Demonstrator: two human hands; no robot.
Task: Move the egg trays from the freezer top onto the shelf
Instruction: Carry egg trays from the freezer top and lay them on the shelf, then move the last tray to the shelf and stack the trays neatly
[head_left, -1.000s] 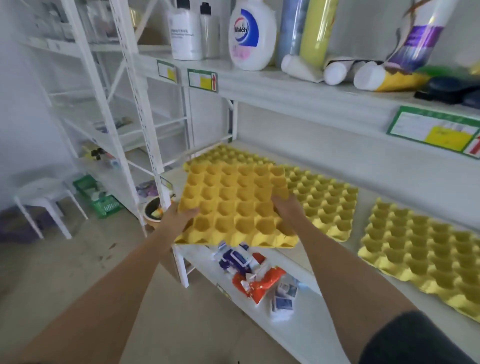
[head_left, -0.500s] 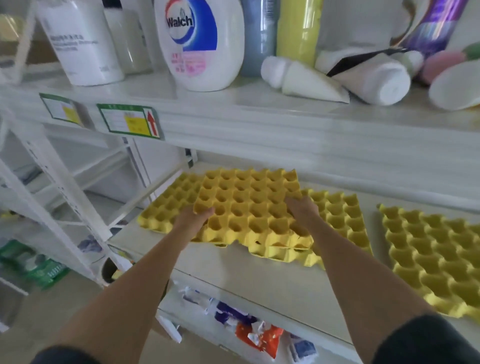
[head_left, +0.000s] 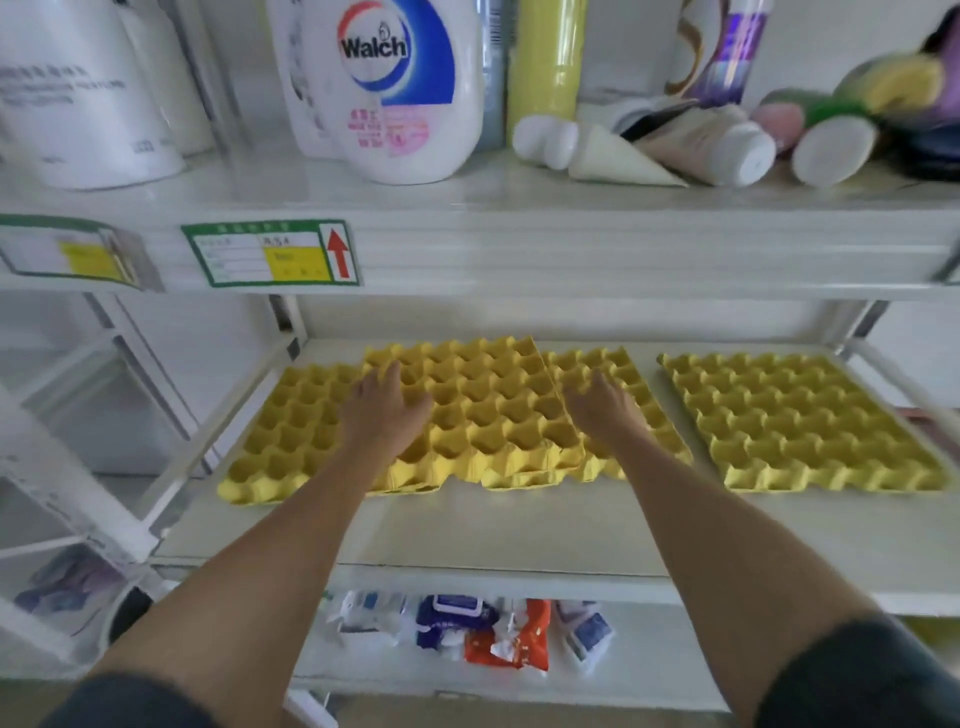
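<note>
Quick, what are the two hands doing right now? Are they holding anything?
Left hand: open, fingers spread flat on the top egg tray, not gripping it.
Right hand: open, relaxed fingers over the right edge of that tray, holding nothing.

Left arm: bare forearm reaching forward and up from the lower left, nearly straight, with a dark sleeve at the upper arm.
Left hand (head_left: 382, 410): palm down, back of the hand facing the camera, fingers (head_left: 390, 375) extended and slightly spread, lying flat.
Right arm: bare forearm reaching forward from the lower right, angled inward, with a dark sleeve at the upper arm.
Right hand (head_left: 602, 408): palm down, fingers (head_left: 597, 382) loosely extended forward with a slight bend, gripping nothing.
Spacing: the two hands are level with each other and well apart, the arms converging a little toward the wrists.
</note>
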